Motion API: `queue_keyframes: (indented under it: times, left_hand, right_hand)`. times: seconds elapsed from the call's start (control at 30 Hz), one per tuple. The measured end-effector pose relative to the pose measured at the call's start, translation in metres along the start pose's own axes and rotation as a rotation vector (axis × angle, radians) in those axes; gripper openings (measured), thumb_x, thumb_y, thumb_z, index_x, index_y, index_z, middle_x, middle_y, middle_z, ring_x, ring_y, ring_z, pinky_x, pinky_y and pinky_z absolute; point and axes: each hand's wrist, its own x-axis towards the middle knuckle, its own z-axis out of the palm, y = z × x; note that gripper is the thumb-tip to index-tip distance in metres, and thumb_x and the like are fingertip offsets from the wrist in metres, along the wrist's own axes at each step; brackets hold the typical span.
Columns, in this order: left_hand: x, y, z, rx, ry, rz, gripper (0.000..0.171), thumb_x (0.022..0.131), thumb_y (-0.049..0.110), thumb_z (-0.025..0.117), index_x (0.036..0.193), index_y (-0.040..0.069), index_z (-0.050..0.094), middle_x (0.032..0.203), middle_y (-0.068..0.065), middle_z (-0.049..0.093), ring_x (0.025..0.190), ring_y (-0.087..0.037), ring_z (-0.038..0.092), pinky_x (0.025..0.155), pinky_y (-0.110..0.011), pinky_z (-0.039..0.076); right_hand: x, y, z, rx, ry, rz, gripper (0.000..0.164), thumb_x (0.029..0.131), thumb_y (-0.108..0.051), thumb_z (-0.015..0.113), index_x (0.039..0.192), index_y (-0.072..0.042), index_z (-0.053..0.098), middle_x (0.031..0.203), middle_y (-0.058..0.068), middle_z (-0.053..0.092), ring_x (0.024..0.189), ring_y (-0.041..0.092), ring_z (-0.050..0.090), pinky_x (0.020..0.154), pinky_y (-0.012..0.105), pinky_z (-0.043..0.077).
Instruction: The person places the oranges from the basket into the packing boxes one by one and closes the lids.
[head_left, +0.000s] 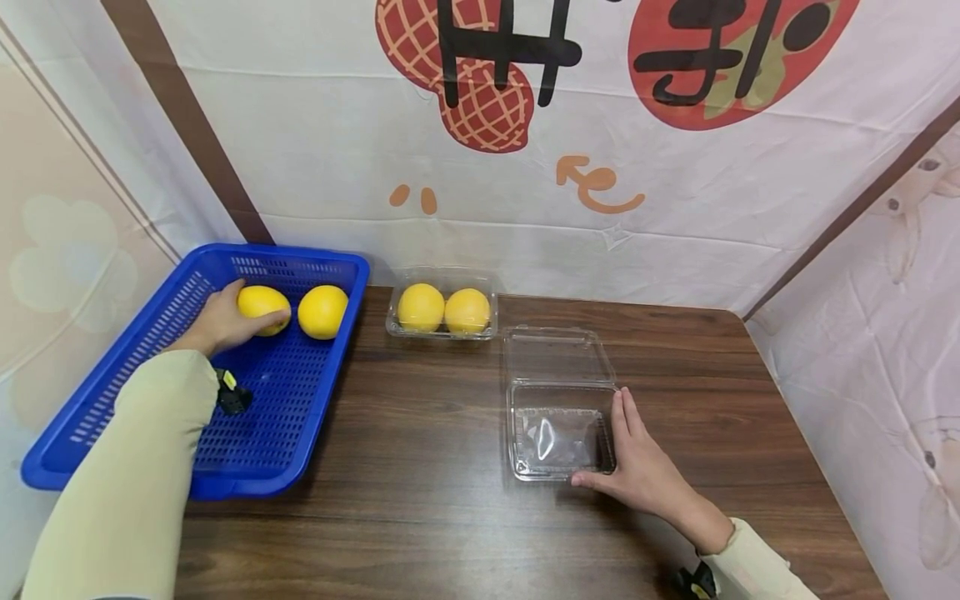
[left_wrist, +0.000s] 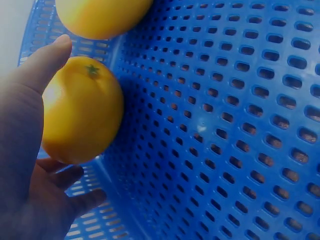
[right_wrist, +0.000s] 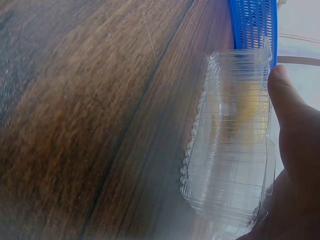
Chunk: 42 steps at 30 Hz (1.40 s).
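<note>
In the head view my left hand is inside the blue basket, holding a yellow-orange orange between thumb and fingers. The left wrist view shows that orange with its green stem mark, the thumb on one side and fingers on the other. A second orange lies beside it in the basket. On the table, my right hand rests against the right side of a clear plastic clamshell box, fingers straight, thumb at its front corner. Its lid stands raised, and no fruit is inside.
A second clear box with two oranges stands at the back of the wooden table, right of the basket. A printed cloth hangs behind the table and along its sides.
</note>
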Motion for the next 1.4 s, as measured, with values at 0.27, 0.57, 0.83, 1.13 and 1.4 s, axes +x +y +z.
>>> queue_keyframes:
  times: [0.27,0.57,0.83,1.13,1.4]
  left_hand:
    - [0.006,-0.007,0.012,-0.017,0.038,0.006,0.122,0.091,0.054,0.07,0.153,-0.017,-0.009,0.149,-0.052,0.008,0.133,-0.065,0.021,0.104,-0.074,0.029]
    - [0.01,-0.007,0.019,0.0,0.079,0.01,0.123,0.087,0.041,0.078,0.151,-0.019,-0.008,0.146,-0.054,0.009,0.132,-0.065,0.021,0.105,-0.075,0.028]
    - [0.009,-0.003,0.019,0.012,0.099,0.022,0.117,0.087,0.034,0.078,0.15,-0.021,-0.003,0.142,-0.054,0.016,0.129,-0.064,0.023,0.104,-0.073,0.029]
    - [0.003,0.0,0.021,-0.003,0.115,0.025,0.109,0.088,0.029,0.075,0.148,-0.023,0.001,0.135,-0.053,0.021,0.119,-0.061,0.03,0.098,-0.072,0.035]
    - [0.003,0.001,0.02,-0.02,0.096,0.036,0.106,0.088,0.026,0.076,0.148,-0.023,0.004,0.134,-0.051,0.023,0.115,-0.058,0.032,0.094,-0.07,0.037]
  right_hand:
    - [-0.001,-0.001,0.001,0.003,0.001,0.0,0.137,0.073,-0.065,0.081,0.156,0.014,0.007,0.162,0.038,0.005,0.131,0.055,0.045,0.093,0.056,0.052]
    - [-0.001,-0.002,0.002,0.008,0.0,0.004,0.137,0.073,-0.065,0.082,0.156,0.014,0.006,0.162,0.037,0.005,0.133,0.055,0.043,0.095,0.056,0.051]
    - [-0.001,-0.001,0.002,0.014,-0.007,0.012,0.138,0.073,-0.066,0.081,0.157,0.013,0.006,0.163,0.036,0.004,0.133,0.055,0.043,0.093,0.056,0.051]
    - [0.0,0.001,0.003,0.01,-0.001,0.008,0.138,0.073,-0.067,0.08,0.157,0.013,0.006,0.163,0.036,0.004,0.135,0.055,0.041,0.095,0.057,0.051]
    - [0.001,0.002,0.002,0.006,0.007,0.003,0.138,0.073,-0.066,0.081,0.156,0.014,0.006,0.162,0.037,0.004,0.136,0.054,0.039,0.097,0.056,0.05]
